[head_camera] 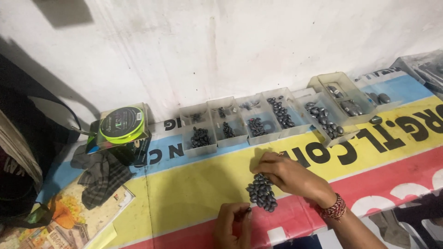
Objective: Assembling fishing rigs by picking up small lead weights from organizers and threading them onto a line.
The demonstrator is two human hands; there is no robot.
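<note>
Left hand (234,223), bottom centre of the frame: fingers curled, pinching one small dark oval weight (248,210) between the fingertips. Right hand (290,174), just right of centre, wrist wrapped in a red beaded band (333,208): fingers bent down and resting on the upper end of a pile of dark grey oval weights (262,192); whether it grips any of them cannot be told. The pile lies on the bench (194,189), straddling the yellow and red stripes of a printed banner that covers it, between the two hands and just above the left one. Row of clear plastic trays (240,122) along the white wall (221,46), centre to upper right of the frame, each holding dark weights sorted by size; the rightmost larger tray (341,87) holds a few bigger pieces, and one loose weight (375,120) lies beside it. Boxed spool of green line (122,124), left of the trays. Checked grey cloth (101,173), below the spool. Printed paper sheet with an orange flower (69,216), lower left corner.
</note>
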